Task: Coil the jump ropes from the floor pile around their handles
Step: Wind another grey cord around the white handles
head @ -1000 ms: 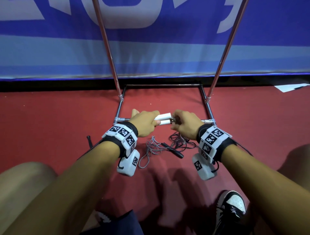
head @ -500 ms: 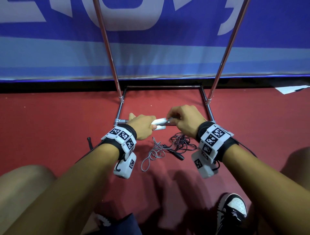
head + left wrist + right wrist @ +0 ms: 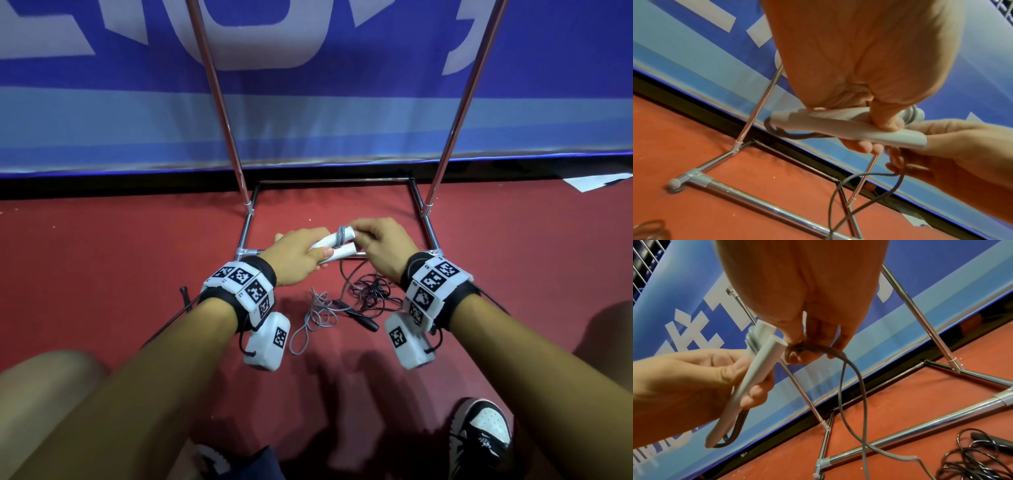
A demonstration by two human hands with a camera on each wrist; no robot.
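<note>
My left hand (image 3: 298,255) grips two white jump-rope handles (image 3: 334,245) side by side, above the red floor. A turn of grey rope (image 3: 341,236) lies around their far end. My right hand (image 3: 376,245) pinches the grey rope (image 3: 842,356) right beside the handles' tips (image 3: 774,340). From those fingers the rope hangs down in a loop to the floor (image 3: 840,194). On the floor below my hands lie loose grey rope loops (image 3: 315,315) and a tangled black rope (image 3: 371,293) with a black handle (image 3: 361,320).
A chrome rack base (image 3: 251,219) frames the floor just beyond my hands, with two slanted poles (image 3: 219,102) rising against a blue banner wall (image 3: 308,120). My knee (image 3: 41,387) is at lower left, a black-and-white shoe (image 3: 483,431) at lower right. White paper (image 3: 596,181) lies far right.
My right hand has risen to the far end of the handles, and a turn of grey rope now lies around them. The left hand has tilted the handles upward.
</note>
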